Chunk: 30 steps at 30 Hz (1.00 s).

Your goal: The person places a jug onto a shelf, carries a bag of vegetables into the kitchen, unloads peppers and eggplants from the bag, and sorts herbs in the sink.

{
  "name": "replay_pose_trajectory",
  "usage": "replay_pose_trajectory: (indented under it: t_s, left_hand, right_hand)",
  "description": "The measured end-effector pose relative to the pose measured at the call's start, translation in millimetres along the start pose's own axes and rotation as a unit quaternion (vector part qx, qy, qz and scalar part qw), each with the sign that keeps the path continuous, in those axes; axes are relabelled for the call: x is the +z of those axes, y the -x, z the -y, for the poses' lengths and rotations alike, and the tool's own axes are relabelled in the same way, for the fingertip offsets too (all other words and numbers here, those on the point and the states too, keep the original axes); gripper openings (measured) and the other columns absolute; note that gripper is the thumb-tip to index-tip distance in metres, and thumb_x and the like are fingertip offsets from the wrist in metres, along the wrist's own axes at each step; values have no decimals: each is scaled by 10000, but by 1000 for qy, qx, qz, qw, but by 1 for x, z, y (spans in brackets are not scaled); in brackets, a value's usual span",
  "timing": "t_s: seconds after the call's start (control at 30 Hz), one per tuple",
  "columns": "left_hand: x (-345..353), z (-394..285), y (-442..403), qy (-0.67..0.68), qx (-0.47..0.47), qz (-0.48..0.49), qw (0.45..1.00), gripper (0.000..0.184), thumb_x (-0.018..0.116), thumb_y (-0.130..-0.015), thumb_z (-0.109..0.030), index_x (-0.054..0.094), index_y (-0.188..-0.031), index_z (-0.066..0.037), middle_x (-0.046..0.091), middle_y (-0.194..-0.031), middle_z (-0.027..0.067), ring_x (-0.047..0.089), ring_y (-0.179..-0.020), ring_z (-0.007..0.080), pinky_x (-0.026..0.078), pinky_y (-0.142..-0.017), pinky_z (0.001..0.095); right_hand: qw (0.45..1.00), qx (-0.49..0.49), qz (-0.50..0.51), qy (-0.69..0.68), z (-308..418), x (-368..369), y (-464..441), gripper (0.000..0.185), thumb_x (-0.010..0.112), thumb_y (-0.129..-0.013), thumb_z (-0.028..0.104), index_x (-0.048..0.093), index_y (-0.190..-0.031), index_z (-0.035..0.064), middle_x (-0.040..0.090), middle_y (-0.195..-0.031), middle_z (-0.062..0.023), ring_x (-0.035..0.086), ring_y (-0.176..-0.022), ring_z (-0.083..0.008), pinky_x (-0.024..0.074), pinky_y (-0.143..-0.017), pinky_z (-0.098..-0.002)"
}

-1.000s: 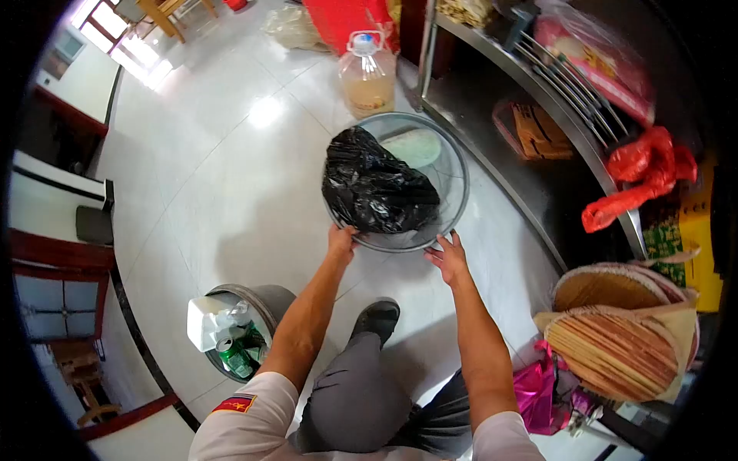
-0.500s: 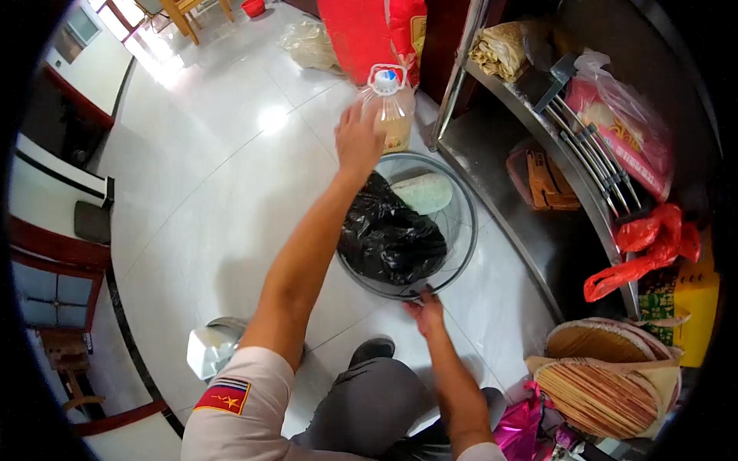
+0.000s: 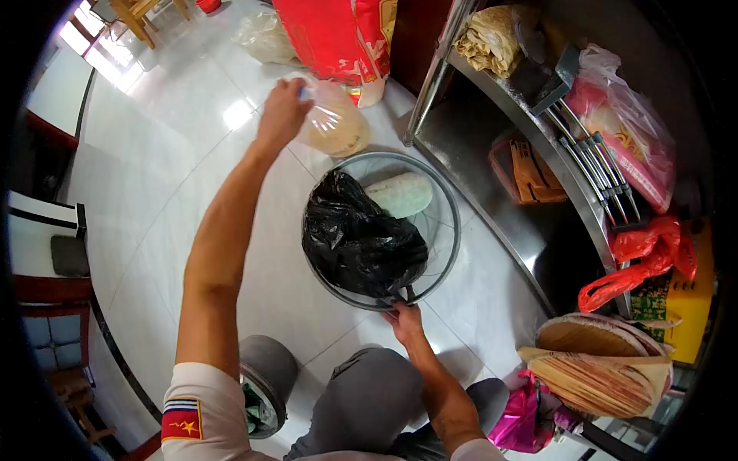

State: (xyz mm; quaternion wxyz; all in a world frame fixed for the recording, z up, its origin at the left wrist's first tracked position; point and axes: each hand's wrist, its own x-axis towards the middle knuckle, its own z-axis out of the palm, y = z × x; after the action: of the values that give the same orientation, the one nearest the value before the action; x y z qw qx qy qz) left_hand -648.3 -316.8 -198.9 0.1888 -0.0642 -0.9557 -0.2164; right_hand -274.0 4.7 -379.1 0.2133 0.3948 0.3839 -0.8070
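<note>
My left hand (image 3: 286, 115) is closed at the handle and cap end of a clear plastic jug (image 3: 338, 127), which is tilted towards that hand. Pale yellowish contents show inside the jug. My right hand (image 3: 405, 323) grips the near edge of a round, grey-rimmed, see-through container (image 3: 453, 223) on the floor. In it a crumpled black plastic bag (image 3: 361, 238) lies beside a pale green, long melon-like vegetable (image 3: 403, 194). What the bag holds is hidden.
A metal shelf unit (image 3: 477, 184) stands to the right, with a red plastic bag (image 3: 646, 257) hanging there. Round bamboo-like lids (image 3: 592, 380) lie below. A grey bin (image 3: 269, 369) is by my left elbow. A large red sack (image 3: 327, 38) stands ahead.
My left hand has taken hold of the jug and tipped it left. The right hand stays at the container's rim. The grey bin now shows more fully as the view shifts.
</note>
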Motion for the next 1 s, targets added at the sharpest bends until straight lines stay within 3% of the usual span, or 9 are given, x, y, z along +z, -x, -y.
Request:
replay_pose_trajectory:
  t_s: [0.17, 0.3, 0.37, 0.6, 0.7, 0.83, 0.93, 0.97, 1.0]
  left_hand:
    - [-47, 57, 11, -30, -22, -72, 997, 387, 744, -858, -247, 638, -1180, -60, 642, -1064, 195, 638, -978, 372, 520, -844, 458]
    - [-114, 80, 20, -143, -41, -38, 988, 380, 741, -858, -259, 656, -1191, -97, 666, -1062, 181, 661, -946, 368, 528, -821, 452]
    - [-142, 87, 32, -166, -4, -29, 986, 358, 736, -861, -242, 653, -1174, -88, 662, -1045, 173, 665, -923, 368, 530, -806, 445]
    - [-225, 33, 77, -196, 13, 34, 980, 318, 737, -854, -124, 635, -1150, -69, 636, -1029, 140, 658, -864, 335, 530, -767, 395]
    - [-253, -25, 86, -189, 33, 52, 980, 328, 747, -838, -92, 642, -1148, -62, 626, -1012, 134, 632, -821, 315, 526, -757, 368]
    - [-259, -89, 81, -14, -15, 97, 995, 341, 719, -836, 28, 639, -1165, -9, 600, -1022, 78, 573, -869, 150, 514, -739, 262]
    - [-218, -110, 74, 155, 44, 103, 982, 358, 716, -857, 57, 642, -1202, -5, 600, -1072, 35, 584, -927, 125, 548, -747, 244]
    - [-200, -128, 73, 213, 2, 118, 970, 352, 730, -850, 47, 648, -1189, -5, 608, -1068, 37, 596, -945, 123, 567, -737, 259]
    - [-178, -145, 70, 191, 32, 105, 975, 331, 736, -851, 27, 654, -1170, -7, 618, -1074, 32, 606, -952, 124, 582, -736, 273]
  right_hand:
    - [998, 28, 42, -33, -19, 29, -28, 552, 536, -917, -50, 456, -1425, 152, 618, -1234, -70, 645, -1050, -246, 577, -913, -457]
    - [998, 33, 51, -22, -19, 69, -47, 344, 610, -977, 72, 514, -1306, 101, 569, -1257, -46, 615, -1075, -239, 571, -933, -423]
    - [994, 49, 99, -13, -18, 88, -61, 432, 668, -965, 160, 473, -1344, 86, 547, -1275, -82, 612, -1110, -253, 595, -917, -416]
    - [966, 149, 202, 63, 0, 158, -111, 538, 699, -961, 238, 420, -1382, 51, 558, -1240, -98, 665, -1030, -263, 598, -888, -415]
    - [966, 69, 181, 174, -15, 153, -106, 541, 670, -976, 232, 427, -1421, 44, 591, -1235, -107, 685, -986, -256, 593, -878, -405]
    - [960, 73, 226, 148, 3, 106, -25, 484, 608, -1009, 216, 468, -1437, 38, 625, -1250, -124, 685, -979, -226, 579, -879, -360]
    - [971, 17, 207, 122, 25, 65, 23, 421, 577, -1026, 194, 510, -1406, 25, 649, -1224, -131, 682, -989, -208, 568, -882, -343]
    - [976, -25, 159, 150, 28, 46, 28, 400, 583, -1022, 187, 532, -1384, 24, 660, -1198, -129, 682, -982, -207, 570, -873, -343]
    - [976, -67, 109, 176, 26, 23, 26, 380, 589, -1018, 180, 554, -1362, 22, 671, -1172, -128, 681, -975, -205, 571, -864, -344]
